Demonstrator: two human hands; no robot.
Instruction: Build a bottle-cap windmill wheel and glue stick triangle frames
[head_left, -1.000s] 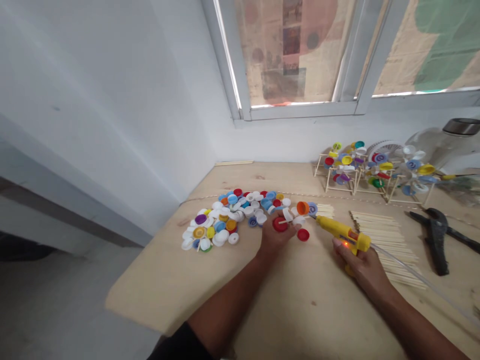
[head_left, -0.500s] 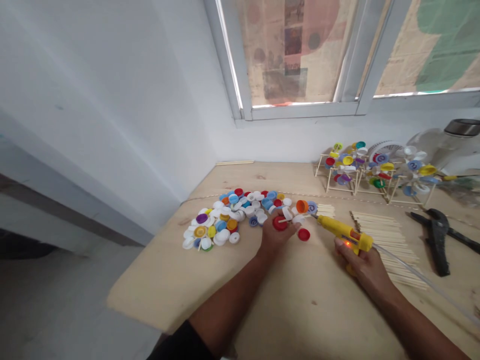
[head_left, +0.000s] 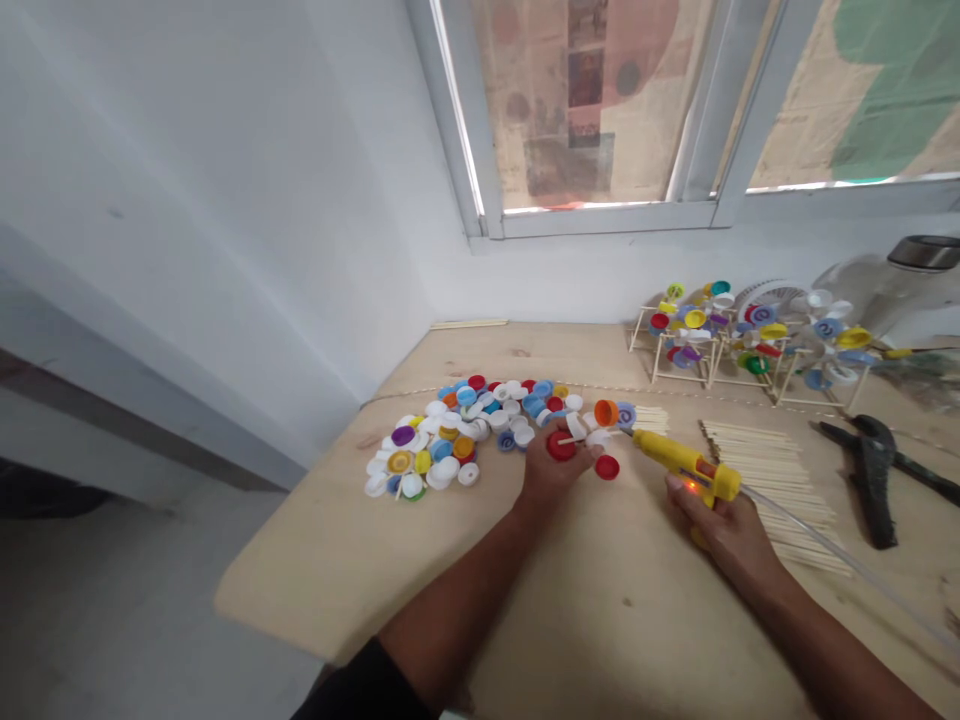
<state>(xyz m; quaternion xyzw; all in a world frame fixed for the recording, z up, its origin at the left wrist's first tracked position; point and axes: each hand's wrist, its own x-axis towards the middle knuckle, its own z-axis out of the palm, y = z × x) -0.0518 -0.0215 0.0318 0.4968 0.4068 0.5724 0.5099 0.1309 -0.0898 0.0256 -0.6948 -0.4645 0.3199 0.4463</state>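
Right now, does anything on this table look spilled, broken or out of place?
Nothing looks spilled or broken. One small oddity: some pale sticks lie at the back of the table, well apart from the main rows of sticks beside the right hand holding the yellow glue gun. They may simply be set aside.

**Muted window light, soft detail**

Diffuse light filters through the covered far window [head_left: 547,110], glaring white in gaps along its edges. The floor [head_left: 157,590] at near left sinks into gloom; faint, blurry shadows lie on the table [head_left: 615,650]. The glue gun [head_left: 664,451] glows orange at one spot. Small caps [head_left: 445,469] look smeared; wide-angle stretching warps the edges.
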